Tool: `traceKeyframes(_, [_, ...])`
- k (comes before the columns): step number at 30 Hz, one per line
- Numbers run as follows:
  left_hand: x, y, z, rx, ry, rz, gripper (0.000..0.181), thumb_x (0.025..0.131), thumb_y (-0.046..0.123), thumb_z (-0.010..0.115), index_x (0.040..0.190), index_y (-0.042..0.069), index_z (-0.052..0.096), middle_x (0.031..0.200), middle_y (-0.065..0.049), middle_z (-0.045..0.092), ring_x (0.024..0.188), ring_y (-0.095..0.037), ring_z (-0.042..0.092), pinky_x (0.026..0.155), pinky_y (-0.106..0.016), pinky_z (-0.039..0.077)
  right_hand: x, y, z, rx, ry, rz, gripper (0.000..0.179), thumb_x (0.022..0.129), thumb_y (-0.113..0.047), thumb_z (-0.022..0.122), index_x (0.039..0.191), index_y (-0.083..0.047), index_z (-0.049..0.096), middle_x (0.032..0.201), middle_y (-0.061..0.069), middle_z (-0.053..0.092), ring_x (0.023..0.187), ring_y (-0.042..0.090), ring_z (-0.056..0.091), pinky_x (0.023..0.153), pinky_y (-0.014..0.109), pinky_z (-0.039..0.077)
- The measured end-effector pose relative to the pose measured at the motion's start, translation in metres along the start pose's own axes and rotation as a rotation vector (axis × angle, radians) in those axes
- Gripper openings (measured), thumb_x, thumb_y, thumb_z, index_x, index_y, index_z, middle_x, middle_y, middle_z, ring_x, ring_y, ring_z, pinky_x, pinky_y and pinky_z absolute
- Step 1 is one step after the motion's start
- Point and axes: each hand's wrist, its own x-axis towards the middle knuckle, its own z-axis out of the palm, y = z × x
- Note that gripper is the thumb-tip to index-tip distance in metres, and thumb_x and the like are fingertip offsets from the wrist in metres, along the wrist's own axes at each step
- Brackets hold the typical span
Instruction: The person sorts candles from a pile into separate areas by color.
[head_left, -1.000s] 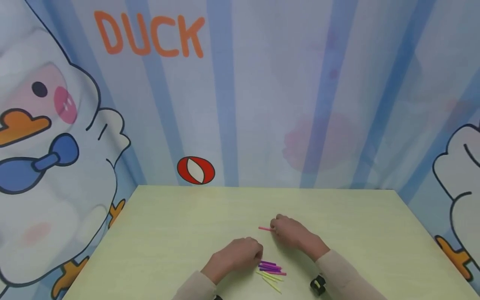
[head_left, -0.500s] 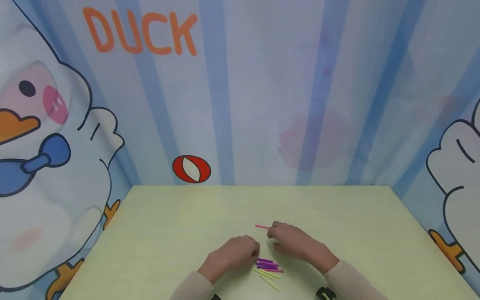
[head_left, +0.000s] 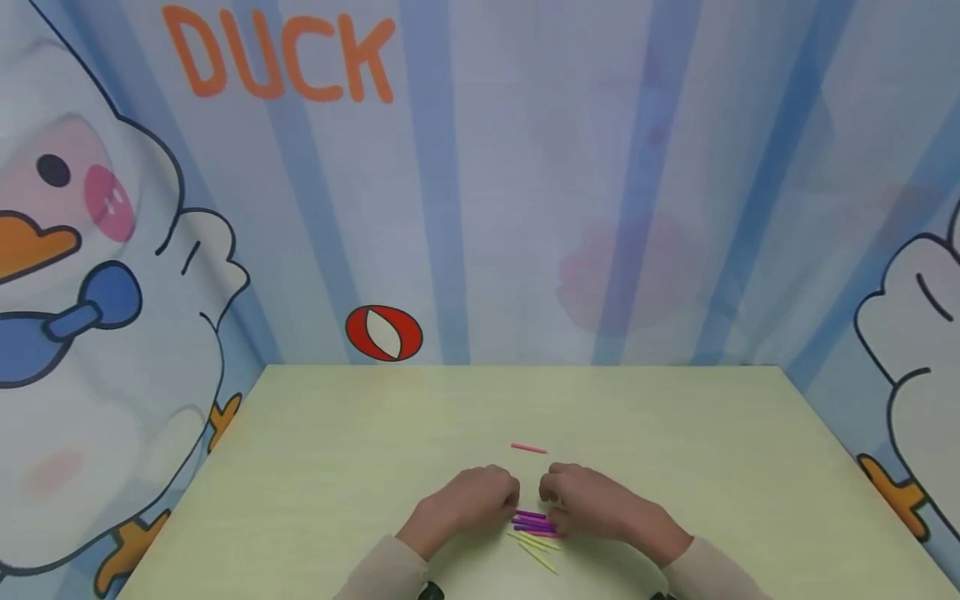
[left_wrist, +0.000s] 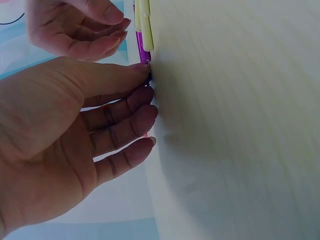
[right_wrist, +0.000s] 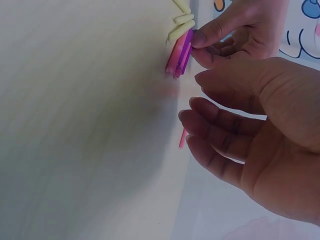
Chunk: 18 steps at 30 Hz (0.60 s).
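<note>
Several short purple and pink sticks (head_left: 531, 525) lie bunched on the table in the head view, with several pale yellow sticks (head_left: 536, 552) just nearer the body. My left hand (head_left: 474, 498) is at the left end of the bunch. Its thumb and index finger pinch the tip of a purple stick (left_wrist: 141, 49) in the left wrist view. My right hand (right_wrist: 235, 120) holds nothing, its fingers loosely bent and apart from the thumb. It hovers by the bunch's right end. Beyond both hands, one pink stick (head_left: 528, 448) lies alone on the table.
The pale yellow-green table (head_left: 360, 425) stretches out on both sides and ends at a striped blue curtain (head_left: 517, 183) behind it. Printed cartoon ducks and a red ball (head_left: 384, 333) decorate the curtain.
My right hand has let go of the lone pink stick, which stays on the table, and has come toward my body beside the bunch. The left hand keeps its place.
</note>
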Motion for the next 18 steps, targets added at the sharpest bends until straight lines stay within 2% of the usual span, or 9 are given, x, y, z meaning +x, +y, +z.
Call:
traceKeyframes(3, [0.0,0.0009,-0.0006,-0.006,-0.005,-0.001,0.011,0.094,0.014,0.067,0.083,0.016,0.07,0.072,0.01,0.056,0.065,-0.004,0.051,0.064,-0.021,0.046,0.0008,0.0001,0.0014,0.013,-0.007,-0.017,0.009,0.082,-0.003,0.071,0.083,-0.012,0.069,0.078,-0.01,0.054,0.07,0.004,0.049,0.065,0.024,0.048])
traceKeyframes(7, [-0.0005,0.0018,-0.002,-0.003,-0.003,-0.002,0.011,0.094,0.013,0.068,0.083,0.015,0.07,0.072,0.01,0.056,0.064,-0.004,0.051,0.064,-0.021,0.046,0.0018,-0.0014,0.0027,0.01,-0.011,-0.049,0.021,0.08,0.0,0.068,0.071,-0.018,0.06,0.068,-0.012,0.047,0.061,0.002,0.041,0.058,0.021,0.042])
traceKeyframes(18, [-0.0023,0.0014,-0.0017,0.007,0.014,0.009,0.014,0.093,0.013,0.068,0.08,0.016,0.067,0.07,0.011,0.053,0.063,-0.004,0.049,0.061,-0.02,0.044,0.0013,-0.0046,0.0069,-0.01,-0.028,-0.054,0.022,0.082,-0.001,0.067,0.07,-0.018,0.06,0.068,-0.013,0.046,0.06,0.003,0.041,0.06,0.022,0.042])
